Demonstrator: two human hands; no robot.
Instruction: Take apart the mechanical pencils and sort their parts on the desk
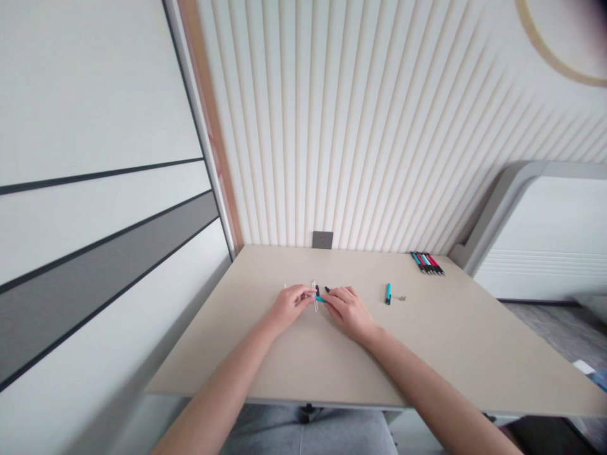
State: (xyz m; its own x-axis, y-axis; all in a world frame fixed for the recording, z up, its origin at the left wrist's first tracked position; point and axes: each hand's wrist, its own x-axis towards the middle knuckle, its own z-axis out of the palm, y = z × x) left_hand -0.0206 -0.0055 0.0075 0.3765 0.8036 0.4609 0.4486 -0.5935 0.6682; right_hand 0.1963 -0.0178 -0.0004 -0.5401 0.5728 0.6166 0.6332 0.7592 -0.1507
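Observation:
Between my two hands, low over the middle of the table, is a light-blue pen barrel. My left hand pinches its left end between thumb and fingers. At the other end, the fingers of my right hand are closed on the barrel. Thin white sticks that look like pen refills lie just beneath, partly covered by my left fingertips. Small black pen parts show behind the barrel, some hidden by my fingers. To the right lie a blue-and-black pen piece and a few tiny metal-coloured bits.
A row of several coloured pens lies at the table's back right corner. The beige table meets a ribbed wall with a dark socket. A white cabinet stands close on the left.

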